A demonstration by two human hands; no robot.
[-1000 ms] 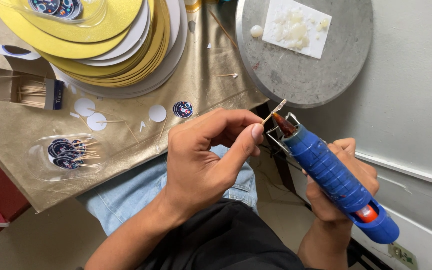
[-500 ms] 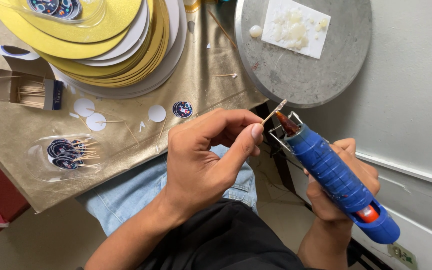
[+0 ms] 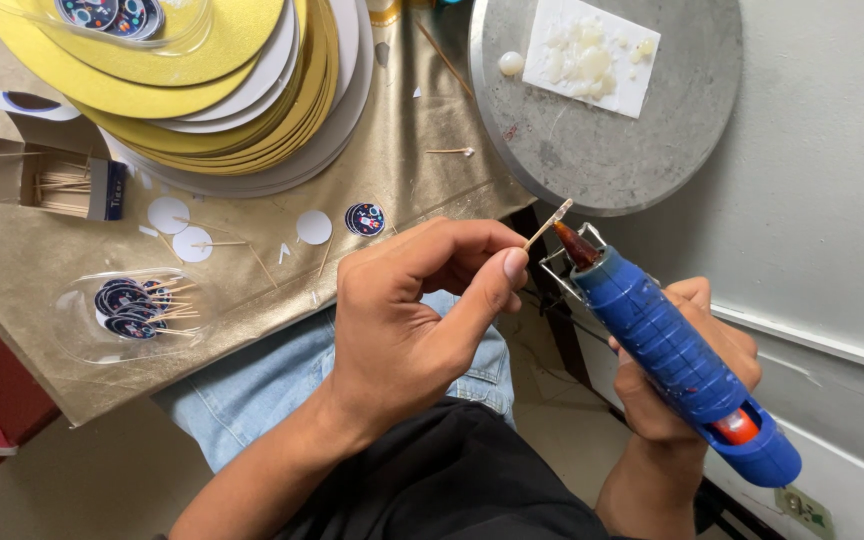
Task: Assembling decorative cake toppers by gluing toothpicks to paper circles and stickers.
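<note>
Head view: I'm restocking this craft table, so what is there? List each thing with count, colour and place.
toothpick: one, pale, pinched at nozzle
glue gun: one, blue, lower right
round boards: a stack, gold and white, top left
round tray: one, grey, top right
toothpick box: one, open, left
white discs: three, on gold cloth
printed toppers: several, dark, clear dish
left hand: centre, holds toothpick
right hand: holds glue gun

bright, even daylight; sharp focus, soft shadows.

Glossy blue plastic glue gun [image 3: 667, 345], thin wooden toothpick [image 3: 549, 222], shiny gold cloth [image 3: 252, 250]
</note>
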